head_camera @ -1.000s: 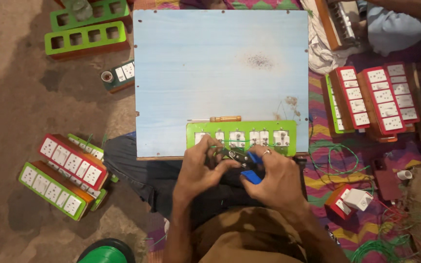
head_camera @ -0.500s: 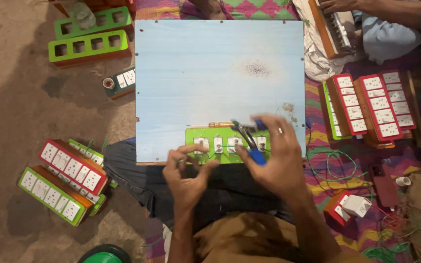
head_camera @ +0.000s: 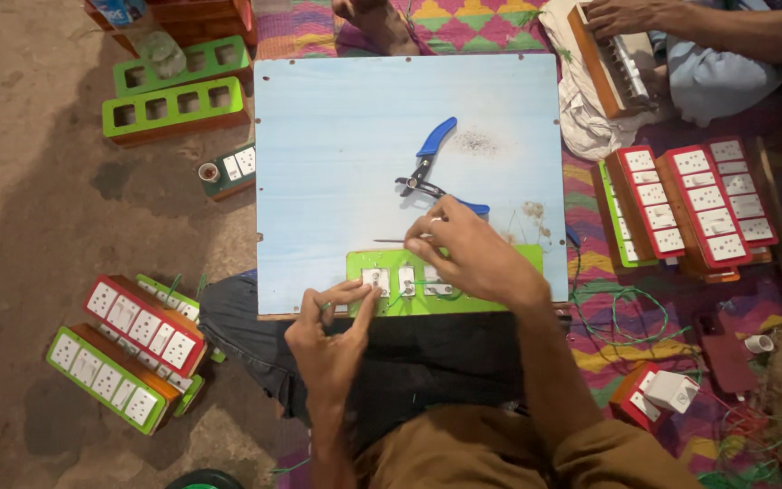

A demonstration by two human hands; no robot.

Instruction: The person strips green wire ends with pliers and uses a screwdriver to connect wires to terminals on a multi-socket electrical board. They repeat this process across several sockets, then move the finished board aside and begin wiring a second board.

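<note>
Green socket panel [head_camera: 500, 258] overhangs the table [head_camera: 337, 136] edge; our left hand [head_camera: 332, 330] pinches its corner, right hand [head_camera: 468, 254] grips a thin wire [head_camera: 389, 241], which may slip.

A blue-and-white printed package [head_camera: 120, 11] sits at the top-left corner, atop orange boxes; no labels, signs or screens are visible elsewhere.

Dirt floor [head_camera: 38, 181] (patterned mat [head_camera: 644, 317] rt.)

A pale blue counter [head_camera: 337, 136] lies flat. On it rest blue-handled pliers [head_camera: 429, 167] near the middle. A green switch panel [head_camera: 436, 281] sits at its near edge.
</note>
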